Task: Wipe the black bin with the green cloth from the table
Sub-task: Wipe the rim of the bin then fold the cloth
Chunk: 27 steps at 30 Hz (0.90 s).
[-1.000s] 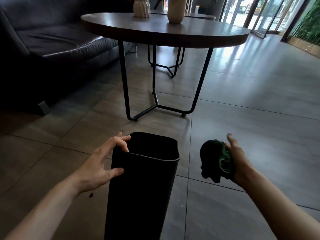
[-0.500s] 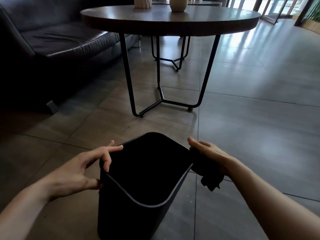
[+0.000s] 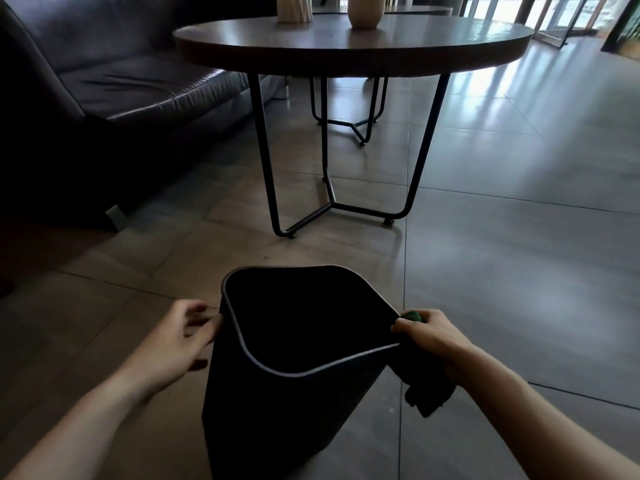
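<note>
The black bin (image 3: 277,403) stands on the tiled floor in front of me, tilted with its dark opening turned up towards me. My left hand (image 3: 176,341) rests against the bin's left side just below the rim, fingers spread. My right hand (image 3: 429,337) is closed on the green cloth (image 3: 427,386) and presses it against the bin's right rim. Most of the cloth hangs dark below that hand, with a small green patch showing above the knuckles.
A round dark table (image 3: 353,46) on thin black metal legs stands just beyond the bin, with two pale vases (image 3: 363,10) on it. A dark leather sofa (image 3: 104,88) fills the left. Open tiled floor (image 3: 519,254) lies to the right.
The bin has tipped further towards me. My right hand has brought the cloth from beside the bin onto its right rim, and my left hand has slid down the left side.
</note>
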Each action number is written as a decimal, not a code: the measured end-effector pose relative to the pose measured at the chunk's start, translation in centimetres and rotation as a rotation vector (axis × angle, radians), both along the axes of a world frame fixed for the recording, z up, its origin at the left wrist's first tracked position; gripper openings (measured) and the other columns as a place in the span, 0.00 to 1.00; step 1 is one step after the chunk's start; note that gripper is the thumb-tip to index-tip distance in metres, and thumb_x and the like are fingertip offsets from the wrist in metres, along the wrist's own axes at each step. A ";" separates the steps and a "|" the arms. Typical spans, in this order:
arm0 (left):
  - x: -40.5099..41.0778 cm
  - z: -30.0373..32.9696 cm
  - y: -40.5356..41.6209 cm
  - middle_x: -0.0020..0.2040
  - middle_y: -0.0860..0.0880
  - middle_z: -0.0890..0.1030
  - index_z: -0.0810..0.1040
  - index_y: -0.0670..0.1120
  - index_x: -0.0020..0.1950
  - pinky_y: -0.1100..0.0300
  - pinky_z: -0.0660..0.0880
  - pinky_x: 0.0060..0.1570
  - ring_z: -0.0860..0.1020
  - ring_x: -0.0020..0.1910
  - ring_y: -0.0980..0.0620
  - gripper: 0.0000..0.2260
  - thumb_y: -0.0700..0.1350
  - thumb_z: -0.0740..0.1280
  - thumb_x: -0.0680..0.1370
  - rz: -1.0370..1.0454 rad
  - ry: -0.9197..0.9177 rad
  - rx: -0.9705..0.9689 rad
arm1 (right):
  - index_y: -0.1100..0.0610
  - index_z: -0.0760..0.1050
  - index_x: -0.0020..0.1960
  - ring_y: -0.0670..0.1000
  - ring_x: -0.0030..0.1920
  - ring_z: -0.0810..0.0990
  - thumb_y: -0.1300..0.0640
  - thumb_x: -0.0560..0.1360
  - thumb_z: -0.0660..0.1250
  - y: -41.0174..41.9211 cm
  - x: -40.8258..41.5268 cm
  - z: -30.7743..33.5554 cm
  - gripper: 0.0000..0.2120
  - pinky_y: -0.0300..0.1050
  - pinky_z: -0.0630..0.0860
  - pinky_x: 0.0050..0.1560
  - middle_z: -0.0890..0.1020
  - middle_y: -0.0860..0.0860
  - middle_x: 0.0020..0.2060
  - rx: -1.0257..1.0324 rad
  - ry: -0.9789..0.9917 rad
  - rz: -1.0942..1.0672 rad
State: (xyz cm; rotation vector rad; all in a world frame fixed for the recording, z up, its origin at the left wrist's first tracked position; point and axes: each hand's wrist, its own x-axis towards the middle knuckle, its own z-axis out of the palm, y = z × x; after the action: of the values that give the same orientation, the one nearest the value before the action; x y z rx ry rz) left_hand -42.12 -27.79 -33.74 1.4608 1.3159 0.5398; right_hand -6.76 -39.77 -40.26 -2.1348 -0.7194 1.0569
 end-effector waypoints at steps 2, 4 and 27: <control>1.3 -0.5 -0.1 0.64 0.44 0.79 0.73 0.43 0.65 0.47 0.78 0.51 0.78 0.62 0.46 0.16 0.51 0.61 0.82 0.079 -0.052 -0.107 | 0.56 0.84 0.38 0.56 0.31 0.84 0.55 0.70 0.72 -0.2 -0.6 0.1 0.05 0.53 0.84 0.36 0.86 0.57 0.33 0.035 -0.010 -0.101; 2.7 -0.5 -0.4 0.61 0.45 0.81 0.77 0.44 0.64 0.51 0.77 0.51 0.78 0.62 0.45 0.17 0.53 0.58 0.84 0.122 -0.146 -0.177 | 0.54 0.83 0.36 0.57 0.33 0.85 0.53 0.68 0.71 -0.2 -0.8 0.3 0.06 0.56 0.84 0.39 0.85 0.55 0.31 0.063 -0.051 -0.164; 12.4 -5.4 5.0 0.80 0.47 0.61 0.51 0.50 0.82 0.54 0.60 0.74 0.60 0.78 0.48 0.29 0.41 0.60 0.84 0.002 -0.219 0.111 | 0.46 0.78 0.58 0.59 0.51 0.83 0.36 0.78 0.65 2.8 1.0 1.9 0.16 0.56 0.81 0.55 0.84 0.54 0.50 0.136 -0.266 -0.246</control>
State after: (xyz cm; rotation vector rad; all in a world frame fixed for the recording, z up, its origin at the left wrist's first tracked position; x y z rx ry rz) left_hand -29.75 -22.80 -39.14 1.4452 1.1298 0.7619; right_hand -5.81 -36.96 -38.35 -2.1990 -0.6102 0.5854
